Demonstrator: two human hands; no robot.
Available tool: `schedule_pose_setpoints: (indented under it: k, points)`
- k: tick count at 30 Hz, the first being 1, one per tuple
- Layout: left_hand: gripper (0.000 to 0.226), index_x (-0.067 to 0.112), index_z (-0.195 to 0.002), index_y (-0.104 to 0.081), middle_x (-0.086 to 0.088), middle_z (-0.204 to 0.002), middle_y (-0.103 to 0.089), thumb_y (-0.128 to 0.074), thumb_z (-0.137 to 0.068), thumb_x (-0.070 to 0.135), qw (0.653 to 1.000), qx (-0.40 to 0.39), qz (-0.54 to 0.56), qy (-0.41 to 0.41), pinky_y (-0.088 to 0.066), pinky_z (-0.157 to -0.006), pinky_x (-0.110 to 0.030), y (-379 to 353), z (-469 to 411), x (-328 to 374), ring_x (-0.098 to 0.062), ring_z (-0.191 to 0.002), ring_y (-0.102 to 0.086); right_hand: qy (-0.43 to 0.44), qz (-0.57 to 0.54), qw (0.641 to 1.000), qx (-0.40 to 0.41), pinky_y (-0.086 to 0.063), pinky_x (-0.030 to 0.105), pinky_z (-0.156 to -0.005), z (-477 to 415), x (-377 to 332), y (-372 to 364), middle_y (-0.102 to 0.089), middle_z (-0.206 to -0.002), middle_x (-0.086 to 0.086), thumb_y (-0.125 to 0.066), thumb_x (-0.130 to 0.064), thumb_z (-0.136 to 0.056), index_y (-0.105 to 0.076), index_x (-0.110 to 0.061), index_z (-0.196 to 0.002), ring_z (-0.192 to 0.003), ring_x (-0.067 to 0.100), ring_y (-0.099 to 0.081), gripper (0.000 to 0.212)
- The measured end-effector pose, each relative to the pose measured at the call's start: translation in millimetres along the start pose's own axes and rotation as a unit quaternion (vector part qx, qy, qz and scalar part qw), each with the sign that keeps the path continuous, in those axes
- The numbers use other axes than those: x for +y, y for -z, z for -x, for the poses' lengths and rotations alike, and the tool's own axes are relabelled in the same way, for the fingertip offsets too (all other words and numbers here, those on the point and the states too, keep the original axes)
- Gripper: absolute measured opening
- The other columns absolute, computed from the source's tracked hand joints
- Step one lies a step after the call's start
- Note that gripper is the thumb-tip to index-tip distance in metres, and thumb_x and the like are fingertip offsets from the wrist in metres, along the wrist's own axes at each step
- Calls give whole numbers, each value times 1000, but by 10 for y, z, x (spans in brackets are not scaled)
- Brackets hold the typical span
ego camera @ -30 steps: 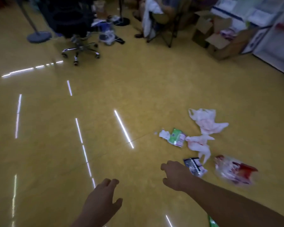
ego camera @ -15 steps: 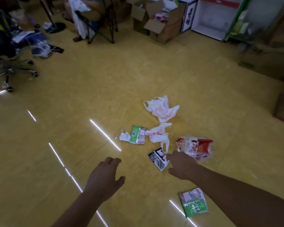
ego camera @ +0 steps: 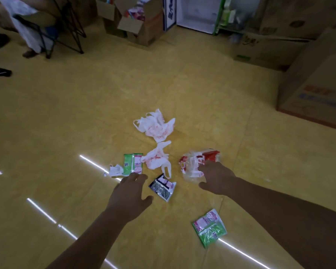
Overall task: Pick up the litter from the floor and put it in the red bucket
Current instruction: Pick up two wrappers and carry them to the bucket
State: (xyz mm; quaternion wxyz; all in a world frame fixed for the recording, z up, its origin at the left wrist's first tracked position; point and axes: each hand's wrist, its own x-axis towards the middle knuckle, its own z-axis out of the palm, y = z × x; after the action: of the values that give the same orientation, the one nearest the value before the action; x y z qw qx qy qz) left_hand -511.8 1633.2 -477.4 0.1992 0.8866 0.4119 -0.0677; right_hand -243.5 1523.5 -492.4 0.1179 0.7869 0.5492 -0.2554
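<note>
Crinkly red-and-clear wrapper (ego camera: 192, 164) needs bunching whole; right hand (ego camera: 219, 179) and left hand (ego camera: 130, 193) hover, fingers (ego camera: 208, 168) spread and empty.

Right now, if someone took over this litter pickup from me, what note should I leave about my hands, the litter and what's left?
Hands: left hand open, empty, fingertips just short of the green wrapper. Right hand open, fingers spread over the edge of the clear and red bag, not gripping it.
Also lying loose: far white bag, near white bag, white scrap, dark packet between the hands, green packet by the right forearm.
Done: nothing is picked up.
Left: all seven pieces. The red bucket is out of view, so find it first.
</note>
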Motion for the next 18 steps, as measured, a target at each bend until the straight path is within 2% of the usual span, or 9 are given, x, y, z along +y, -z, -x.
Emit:
schedule_pose_setpoints:
  k: [3,9,14,18]
  points:
    - [65,27,-134,-48,3,-133,-50,-67,-77,51,999,-8,-3,-32,-47,-91,-35,-231,-184,34,-20,-120,-51,-31,-6,999,-5,-46,40,-93,-36,155,-166,-39,-140,5,-55,-50,-90,-38,-26,-140,-125,28,-43,58]
    - [68,28,-137,-45,2,-136,-47,-68,-76,48,995,-33,-21,-90,-48,-93,-38,-853,-553,-20,-22,-123,-49,-83,-33,996,-12,-48,45,-95,-233,391,-722,-40,-140,7,-58,-51,-88,-36,-27,-143,-123,31,-45,64]
    - [75,28,-133,-47,1,-126,-52,-62,-65,54,990,-58,-31,-121,-51,-89,-44,-1502,-838,-128,-26,-116,-53,-108,-56,992,-15,-49,45,-94,-383,584,-1330,-41,-138,8,-57,-51,-89,-31,-26,-146,-123,32,-45,68]
    - [79,27,-138,-43,2,-137,-46,-63,-67,54,985,-69,-64,-141,-48,-95,-44,-1995,-1060,-157,-25,-124,-47,-121,-63,990,-19,-49,44,-93,-546,765,-1869,-43,-136,8,-57,-52,-88,-35,-24,-144,-122,31,-46,67]
